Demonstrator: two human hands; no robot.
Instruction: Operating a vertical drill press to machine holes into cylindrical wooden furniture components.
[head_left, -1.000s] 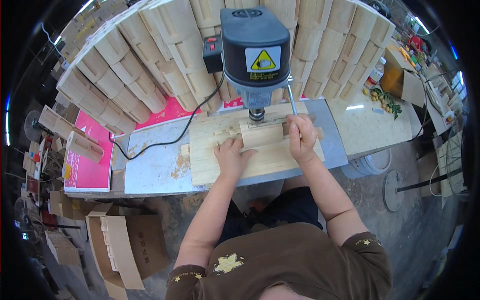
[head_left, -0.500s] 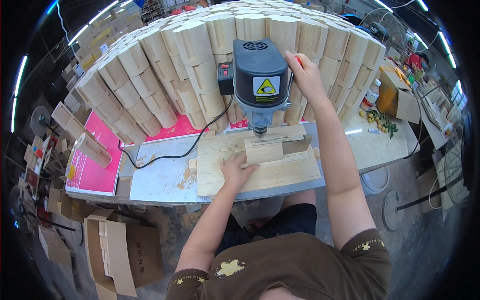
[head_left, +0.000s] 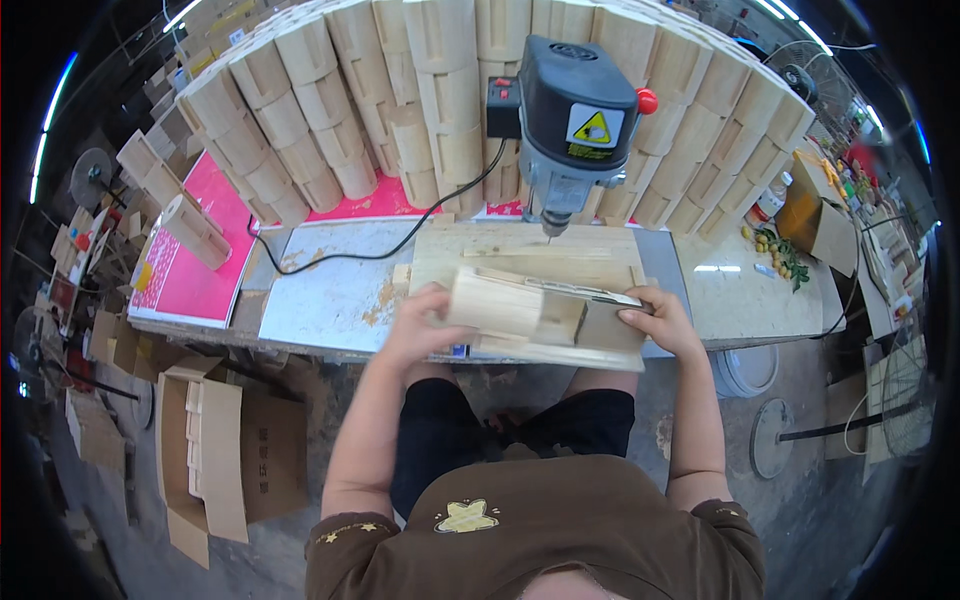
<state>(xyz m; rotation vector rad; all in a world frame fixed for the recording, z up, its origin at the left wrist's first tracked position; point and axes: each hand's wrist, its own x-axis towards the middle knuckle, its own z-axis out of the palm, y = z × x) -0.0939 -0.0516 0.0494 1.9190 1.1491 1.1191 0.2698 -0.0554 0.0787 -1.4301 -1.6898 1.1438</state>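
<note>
A pale, rounded wooden block (head_left: 495,303) is tilted at the table's near edge, slightly blurred. My left hand (head_left: 418,325) is closed round its left end, thumb below. Along the top runs a thin dark-edged wooden strip (head_left: 570,289), with a grey-brown flat panel (head_left: 607,328) under its right part. My right hand (head_left: 662,320) pinches the right end of this strip and panel. Behind them a bench drill press (head_left: 575,110) stands with its bit over a wooden base board (head_left: 440,245). Its red-knobbed lever (head_left: 647,101) is free of my hands.
Tall stacks of grooved wooden blocks (head_left: 445,110) wall off the table's back. A black cable (head_left: 370,258) crosses a white sheet dusted with shavings. A bottle (head_left: 772,197) and small yellow fruits (head_left: 765,245) lie right. An open carton (head_left: 215,450) sits on the floor.
My right hand has let go of the drill lever and come down to the strip's right end. Both hands have drawn the block toward me, off its place under the bit, and tilted it.
</note>
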